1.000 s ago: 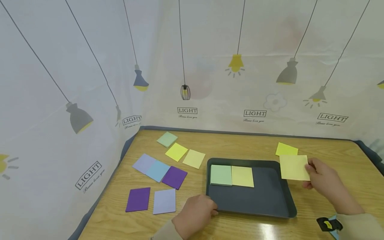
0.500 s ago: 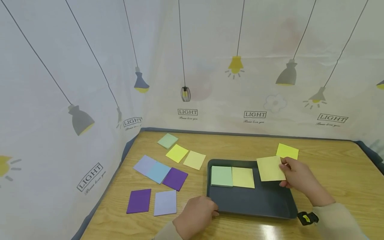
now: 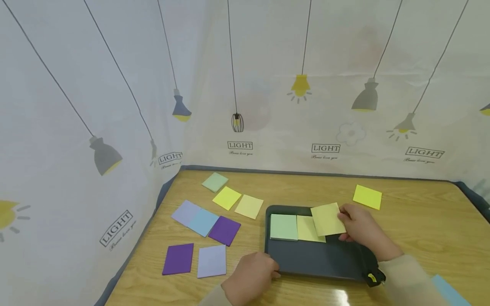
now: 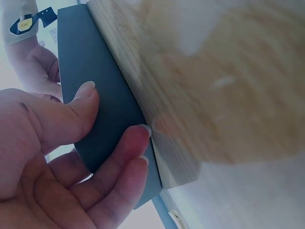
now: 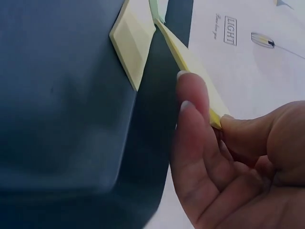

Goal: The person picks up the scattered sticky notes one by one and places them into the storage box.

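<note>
My right hand [image 3: 363, 227] pinches a pale yellow sticky-note pad [image 3: 327, 219] by its right edge. The pad is tilted above the dark grey tray [image 3: 314, 261], overlapping my view of another pale yellow pad [image 3: 303, 233] that lies inside. Left of that one, a light green pad [image 3: 283, 226] lies along the tray's back wall. In the right wrist view, the held pad [image 5: 190, 64] sits between thumb and fingertips over the tray's rim. My left hand [image 3: 255, 274] holds the tray at its front left corner; the left wrist view has thumb and fingertips against the wall [image 4: 107, 100].
Left of the tray lie several pads: green [image 3: 215, 182], bright yellow [image 3: 226, 198], pale yellow [image 3: 249, 206], lilac [image 3: 185, 212], blue [image 3: 203, 222] and purple [image 3: 224, 230]. Another bright yellow pad [image 3: 367, 196] lies behind the tray, and a blue one [image 3: 448, 291] near my right sleeve.
My right hand has carried the pale yellow pad leftward, from beside the tray's right rim to above its back middle. My left hand stays at the tray's corner.
</note>
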Demonstrator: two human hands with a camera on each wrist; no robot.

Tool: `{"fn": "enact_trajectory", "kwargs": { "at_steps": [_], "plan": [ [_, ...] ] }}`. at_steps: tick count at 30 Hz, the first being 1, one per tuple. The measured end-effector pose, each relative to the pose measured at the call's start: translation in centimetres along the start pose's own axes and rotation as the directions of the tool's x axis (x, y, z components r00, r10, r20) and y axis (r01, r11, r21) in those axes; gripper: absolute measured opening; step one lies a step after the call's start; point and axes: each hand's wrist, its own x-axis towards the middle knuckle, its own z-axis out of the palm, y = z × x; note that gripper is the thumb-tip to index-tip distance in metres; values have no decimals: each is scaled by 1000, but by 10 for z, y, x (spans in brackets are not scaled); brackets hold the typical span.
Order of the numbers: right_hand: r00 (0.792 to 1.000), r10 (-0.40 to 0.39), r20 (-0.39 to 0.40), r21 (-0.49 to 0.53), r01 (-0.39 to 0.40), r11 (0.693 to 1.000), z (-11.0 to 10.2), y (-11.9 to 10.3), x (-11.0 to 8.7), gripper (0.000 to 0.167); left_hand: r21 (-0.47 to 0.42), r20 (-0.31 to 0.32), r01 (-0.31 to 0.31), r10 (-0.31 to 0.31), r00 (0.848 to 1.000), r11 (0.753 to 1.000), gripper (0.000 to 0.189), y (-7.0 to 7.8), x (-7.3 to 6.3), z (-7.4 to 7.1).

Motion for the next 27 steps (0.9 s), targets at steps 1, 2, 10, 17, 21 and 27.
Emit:
{"fn": "enact_trajectory", "kwargs": {
  "at_steps": [1, 2, 10, 17, 21, 27],
  "plan": [
    [1000, -1, 5, 1, 1, 1000, 2, -1, 1, 30, -2, 1, 2, -2, 1000, 1000, 10, 0, 0, 1],
    [1000, 1, 12, 6, -1, 1000, 4, -2, 2, 30, -3, 4, 6, -6, 1000, 1000, 11, 0, 0, 1],
    [999, 30, 38, 35, -31, 999, 15, -9, 9, 26, 4, 14, 23, -23, 1000, 1000, 12, 1, 1, 0],
    [995, 64, 81, 43, -67, 997, 19, -10, 13, 29, -4, 22, 27, -27, 999, 1000, 12, 0, 1, 0],
    [993, 76, 90, 23, -79, 997, 21, -11, 16, 28, -5, 19, 28, -28, 999, 1000, 12, 0, 0, 0],
    [995, 81, 56, -40, -78, 996, 24, -14, 19, 22, 0, 2, 13, -13, 1000, 1000, 12, 0, 0, 0]
  ]
}}
